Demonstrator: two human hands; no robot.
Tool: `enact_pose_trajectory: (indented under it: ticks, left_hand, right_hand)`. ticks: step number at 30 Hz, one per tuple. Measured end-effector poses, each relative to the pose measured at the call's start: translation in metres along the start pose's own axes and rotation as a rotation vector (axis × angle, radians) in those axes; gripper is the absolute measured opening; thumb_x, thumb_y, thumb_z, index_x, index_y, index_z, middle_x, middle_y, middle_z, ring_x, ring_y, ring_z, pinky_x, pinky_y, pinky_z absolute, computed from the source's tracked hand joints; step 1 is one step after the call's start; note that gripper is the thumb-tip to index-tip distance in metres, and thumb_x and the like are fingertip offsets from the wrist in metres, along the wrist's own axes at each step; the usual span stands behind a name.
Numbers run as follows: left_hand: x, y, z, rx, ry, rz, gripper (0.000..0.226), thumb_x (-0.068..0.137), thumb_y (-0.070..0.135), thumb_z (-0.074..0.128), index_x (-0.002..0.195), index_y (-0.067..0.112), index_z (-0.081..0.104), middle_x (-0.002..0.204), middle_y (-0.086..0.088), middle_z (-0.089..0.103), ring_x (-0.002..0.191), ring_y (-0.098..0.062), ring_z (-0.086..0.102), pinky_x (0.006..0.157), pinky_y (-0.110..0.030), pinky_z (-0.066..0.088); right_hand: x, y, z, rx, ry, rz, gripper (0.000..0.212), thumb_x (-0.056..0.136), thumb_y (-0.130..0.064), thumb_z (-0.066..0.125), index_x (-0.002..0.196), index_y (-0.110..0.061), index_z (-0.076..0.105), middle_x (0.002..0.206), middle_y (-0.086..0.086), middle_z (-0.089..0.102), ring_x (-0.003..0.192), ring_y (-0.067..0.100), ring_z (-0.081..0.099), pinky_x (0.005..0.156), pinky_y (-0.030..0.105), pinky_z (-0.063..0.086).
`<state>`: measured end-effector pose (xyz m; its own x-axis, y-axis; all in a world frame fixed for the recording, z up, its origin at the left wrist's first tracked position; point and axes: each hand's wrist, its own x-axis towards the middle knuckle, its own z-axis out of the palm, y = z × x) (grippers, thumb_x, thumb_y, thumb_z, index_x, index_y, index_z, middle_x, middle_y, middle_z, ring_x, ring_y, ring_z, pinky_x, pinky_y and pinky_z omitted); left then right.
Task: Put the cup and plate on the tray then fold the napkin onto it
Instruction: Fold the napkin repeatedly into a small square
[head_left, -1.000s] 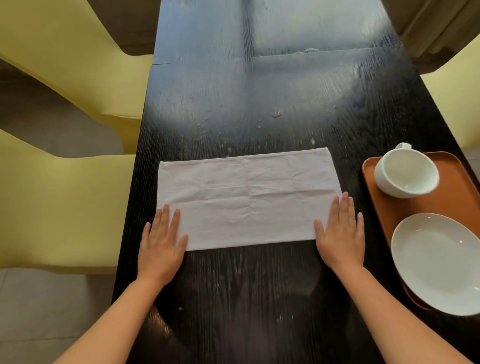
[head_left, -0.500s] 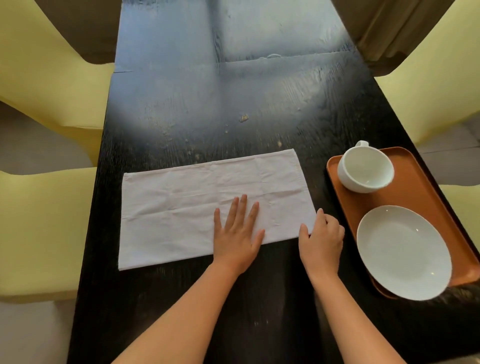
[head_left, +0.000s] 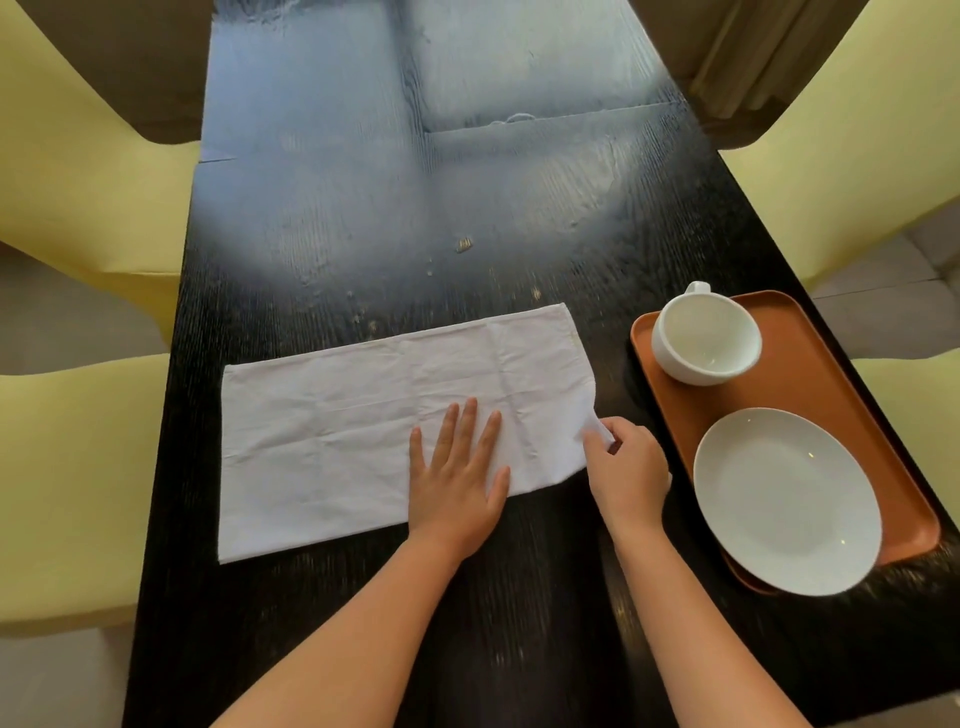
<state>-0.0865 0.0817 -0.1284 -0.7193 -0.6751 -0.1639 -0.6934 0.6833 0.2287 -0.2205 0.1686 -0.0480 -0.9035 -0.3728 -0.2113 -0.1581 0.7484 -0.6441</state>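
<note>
Fingers (head_left: 605, 441) of right hand (head_left: 631, 470) now pinch napkin (head_left: 363, 431) near-right corner, lifted off worktop (head_left: 519, 208) since before; left hand (head_left: 457, 480) stays flat, spread.

I see the white napkin (head_left: 363, 436) lying flat on the dark counter (head_left: 467, 208), a long creased rectangle, its near right corner lifted off the surface. To its right sits the orange tray (head_left: 810, 374). A white cup (head_left: 706, 338) stands upright and empty at the tray's far end; a white plate (head_left: 787, 501) lies at the near end, overhanging the tray's near rim.
</note>
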Motion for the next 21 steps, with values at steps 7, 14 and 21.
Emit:
enact_pose_trajectory:
  ticks: [7,14,21]
  left_hand:
    - [0.026,0.006,-0.055,-0.726,-0.002,-0.245,0.043,0.097,0.036,0.03,0.127,0.015,0.053,0.14,-0.005,0.048,0.129,-0.017,0.038,0.106,-0.033,0.025]
    - [0.076,-0.036,-0.14,-1.102,-0.047,-0.348,0.017,0.083,0.022,0.067,0.096,0.01,0.068,0.079,-0.001,0.068,0.067,-0.008,0.064,0.06,-0.021,0.049]
    - [0.057,-0.119,-0.146,-1.041,-0.021,-0.437,0.009,0.081,0.007,0.068,0.078,0.016,0.069,0.071,0.007,0.066,0.052,0.0,0.063,0.047,-0.01,0.049]
  right_hand:
    - [-0.033,-0.027,0.007,0.095,0.05,-0.315,0.012,0.084,-0.012,0.066,0.092,-0.018,0.073,0.071,-0.002,0.061,0.065,0.013,0.055,0.08,0.04,0.042]
    - [-0.07,-0.053,0.041,-0.035,-0.015,-0.56,0.023,0.073,-0.013,0.077,0.094,-0.02,0.073,0.075,-0.003,0.063,0.066,0.014,0.055,0.077,0.032,0.032]
    - [-0.099,-0.087,0.081,-0.045,-0.1,-0.719,0.021,0.067,-0.015,0.082,0.084,-0.021,0.073,0.069,-0.005,0.06,0.063,0.011,0.054,0.079,0.034,0.035]
